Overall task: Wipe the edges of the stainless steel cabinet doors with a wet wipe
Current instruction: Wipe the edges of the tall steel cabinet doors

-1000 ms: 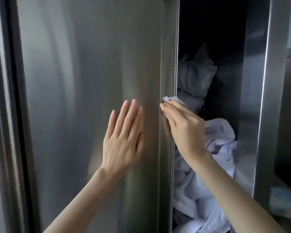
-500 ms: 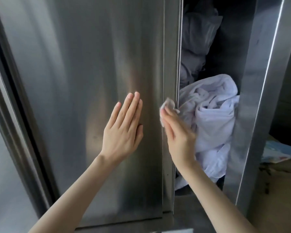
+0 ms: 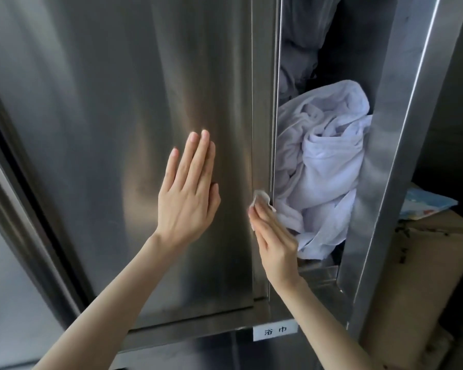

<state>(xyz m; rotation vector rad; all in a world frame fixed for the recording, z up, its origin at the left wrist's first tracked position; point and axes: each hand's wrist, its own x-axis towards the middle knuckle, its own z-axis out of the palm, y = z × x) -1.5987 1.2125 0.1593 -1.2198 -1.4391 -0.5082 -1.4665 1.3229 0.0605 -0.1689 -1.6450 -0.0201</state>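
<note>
At door edge [image 3: 262,129] | R hand [image 3: 275,244] flat, pressing wipe [image 3: 261,197] | L hand [image 3: 187,198] flat on panel [image 3: 118,129]

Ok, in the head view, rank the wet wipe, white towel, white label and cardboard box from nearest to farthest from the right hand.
1. wet wipe, pressed under the right hand.
2. white towel, just to the hand's right.
3. white label, below the hand.
4. cardboard box, far right.

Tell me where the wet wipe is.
The wet wipe sits right of centre in the head view, pressed by the right hand against the cabinet door's edge, beside the white towel.
</note>
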